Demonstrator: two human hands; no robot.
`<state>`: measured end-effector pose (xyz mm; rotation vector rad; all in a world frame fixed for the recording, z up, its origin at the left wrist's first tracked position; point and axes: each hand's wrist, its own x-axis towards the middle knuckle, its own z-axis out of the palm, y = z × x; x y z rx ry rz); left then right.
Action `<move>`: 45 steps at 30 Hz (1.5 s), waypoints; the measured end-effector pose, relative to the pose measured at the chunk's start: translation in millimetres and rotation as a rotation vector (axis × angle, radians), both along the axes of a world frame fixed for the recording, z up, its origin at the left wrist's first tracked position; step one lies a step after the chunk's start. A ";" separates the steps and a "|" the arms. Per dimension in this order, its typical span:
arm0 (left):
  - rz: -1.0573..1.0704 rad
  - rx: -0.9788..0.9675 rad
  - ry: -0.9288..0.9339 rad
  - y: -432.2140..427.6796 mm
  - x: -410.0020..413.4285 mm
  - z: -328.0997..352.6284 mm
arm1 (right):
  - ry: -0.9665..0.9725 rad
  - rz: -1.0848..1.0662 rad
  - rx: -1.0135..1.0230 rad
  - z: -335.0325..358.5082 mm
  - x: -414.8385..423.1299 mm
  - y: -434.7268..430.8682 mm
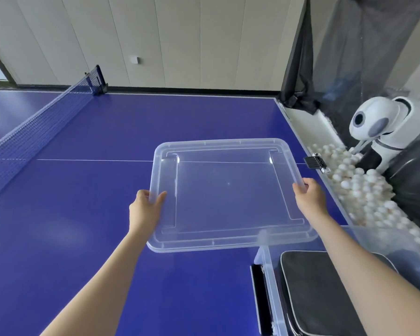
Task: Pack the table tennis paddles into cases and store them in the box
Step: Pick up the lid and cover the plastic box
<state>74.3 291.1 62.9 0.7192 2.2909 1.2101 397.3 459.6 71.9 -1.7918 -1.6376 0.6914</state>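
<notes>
Here we hold the clear lid (228, 190) just beyond the box (268, 287), our left hand (144, 212) and right hand (309, 198) each curled round an opposite edge, while a black case (325, 299) lies inside the box.

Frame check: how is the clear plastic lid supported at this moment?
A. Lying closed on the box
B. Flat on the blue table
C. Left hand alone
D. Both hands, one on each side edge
D: the left hand grips the left edge of the lid and the right hand grips its right edge, while the box holding a black case sits uncovered at lower right.
</notes>
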 end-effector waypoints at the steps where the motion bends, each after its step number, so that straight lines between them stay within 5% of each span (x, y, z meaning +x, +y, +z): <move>1: 0.006 0.015 -0.005 -3.3 11.8 2.8 | 0.010 0.004 0.003 1.9 11.7 -1.5; 21: 0.010 0.023 -0.029 -36.2 296.5 -1.5 | -0.034 -0.039 -0.021 -6.9 297.1 -42.6; 45: -0.030 -0.143 0.041 -73.1 313.9 -49.4 | -0.181 -0.060 -0.004 -60.0 327.0 -90.7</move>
